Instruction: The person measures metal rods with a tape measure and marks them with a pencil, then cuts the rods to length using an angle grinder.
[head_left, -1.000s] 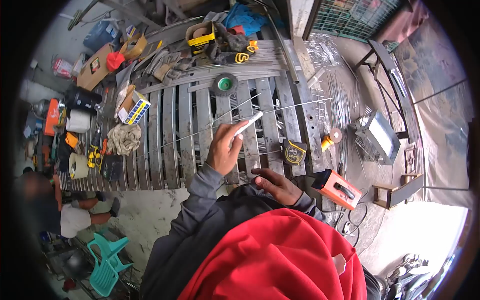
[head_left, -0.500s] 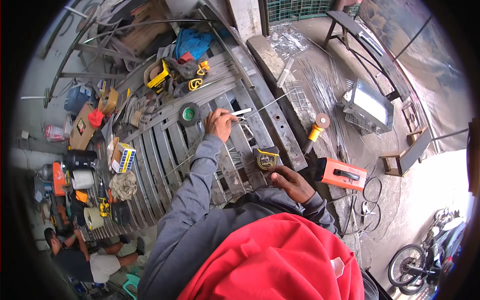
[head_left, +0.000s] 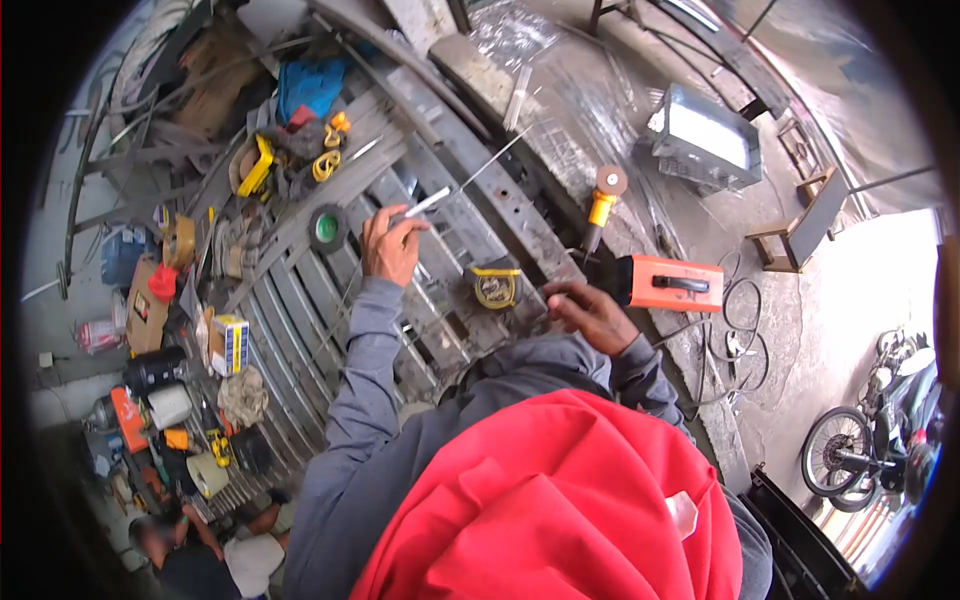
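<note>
My left hand [head_left: 393,245] is closed on a slim white stick [head_left: 428,202], perhaps a marker or chalk, pointing up and right above the slatted metal bench. A thin metal rod [head_left: 490,160] runs slantwise past the stick's tip. A black-and-yellow tape measure [head_left: 495,287] rests on the bench between my hands. Just right of it is my right hand [head_left: 592,315], its fingers loosely bent and apart, with nothing visible in them. Left of my left hand lies a round black roll or disc with a green centre [head_left: 327,228].
An angle grinder [head_left: 602,208] and an orange machine with a black handle [head_left: 675,284] stand to the right, with loose cable beside them. Tools and boxes, including a yellow drill [head_left: 218,447], crowd the left. Another person [head_left: 205,550] sits at lower left.
The camera view has turned and shifted, so the bench appears further left. My right hand has drawn away from the tape measure. My left hand keeps the white stick.
</note>
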